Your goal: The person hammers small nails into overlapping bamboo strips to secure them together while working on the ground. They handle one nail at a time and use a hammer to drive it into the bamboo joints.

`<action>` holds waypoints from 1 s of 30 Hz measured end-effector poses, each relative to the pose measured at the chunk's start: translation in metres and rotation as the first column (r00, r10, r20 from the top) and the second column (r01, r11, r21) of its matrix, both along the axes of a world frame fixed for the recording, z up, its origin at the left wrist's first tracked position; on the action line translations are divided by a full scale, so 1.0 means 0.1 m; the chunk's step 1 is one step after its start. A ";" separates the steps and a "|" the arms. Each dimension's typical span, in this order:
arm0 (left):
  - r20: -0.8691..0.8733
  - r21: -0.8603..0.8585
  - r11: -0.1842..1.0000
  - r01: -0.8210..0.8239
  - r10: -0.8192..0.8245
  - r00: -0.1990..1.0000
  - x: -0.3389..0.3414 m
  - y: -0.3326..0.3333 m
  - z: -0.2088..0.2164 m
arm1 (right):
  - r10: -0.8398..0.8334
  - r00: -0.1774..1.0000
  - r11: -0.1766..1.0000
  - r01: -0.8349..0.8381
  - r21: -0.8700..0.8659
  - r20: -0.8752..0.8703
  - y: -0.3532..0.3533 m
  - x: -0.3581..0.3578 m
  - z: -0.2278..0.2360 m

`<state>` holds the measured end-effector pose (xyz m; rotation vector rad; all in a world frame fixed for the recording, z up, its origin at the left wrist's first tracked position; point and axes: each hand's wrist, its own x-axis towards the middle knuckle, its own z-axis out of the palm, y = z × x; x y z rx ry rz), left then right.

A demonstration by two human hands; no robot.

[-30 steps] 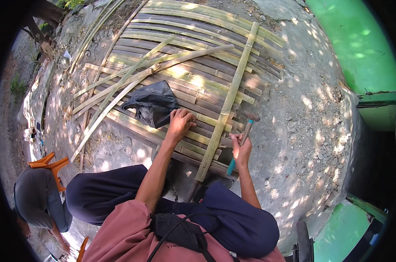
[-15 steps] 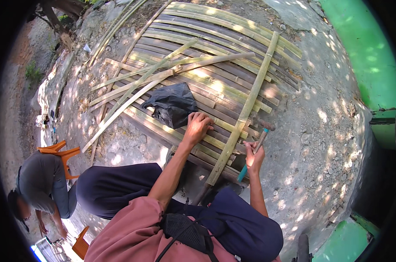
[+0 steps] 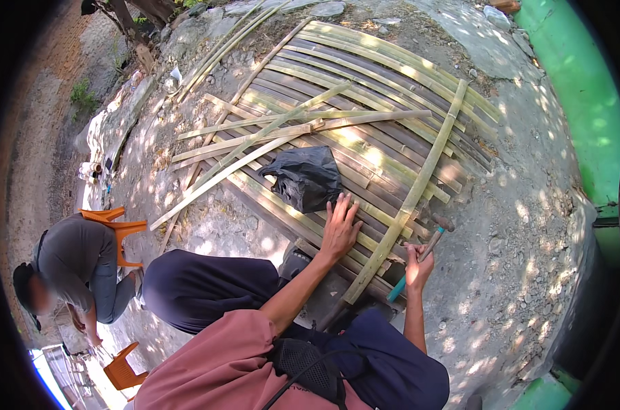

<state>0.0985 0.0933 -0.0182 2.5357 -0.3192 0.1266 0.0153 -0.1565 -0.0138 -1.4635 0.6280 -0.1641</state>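
A panel of split bamboo slats [image 3: 385, 198] lies in front of me, with a long bamboo crosspiece [image 3: 419, 184] across its right side. My left hand [image 3: 338, 234] rests palm down on the slats, fingers spread, just by a crumpled black plastic bag [image 3: 304, 179]. To the right of the crosspiece, my right hand [image 3: 417, 266] grips a hammer [image 3: 431, 244] partway along its shaft. The hammer's head points up and away, and its teal grip end sticks out below the hand near the slat ends. Whether the right fingers also pinch something small I cannot make out.
Several loose bamboo strips [image 3: 255, 140] lie crossed over the panel's left part. At left, a person in a dark shirt [image 3: 77, 256] bends forward by an orange plastic chair [image 3: 122, 232]. Another orange chair piece [image 3: 125, 369] is below. A green wall [image 3: 576, 89] stands at right.
My left hand has gone from curled fingers beside the bag to spread fingers on the slats. The whole view has shifted; my right hand still holds the hammer in much the same place.
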 end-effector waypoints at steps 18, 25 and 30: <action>-0.110 0.224 0.970 0.089 -0.066 0.992 0.01 0.02 0.00 | 0.021 1.000 0.994 -0.023 -0.103 -0.018 0.09 -0.01 0.03; -0.079 0.152 0.982 0.111 -0.100 0.992 -0.02 -0.22 0.24 | -0.005 0.999 0.963 0.014 -0.268 0.036 -0.04 -0.04 0.06; -0.100 -0.017 0.974 0.225 -0.226 0.969 -0.29 -0.31 0.04 | -0.032 0.999 0.956 0.042 -0.291 0.038 0.04 0.00 0.29</action>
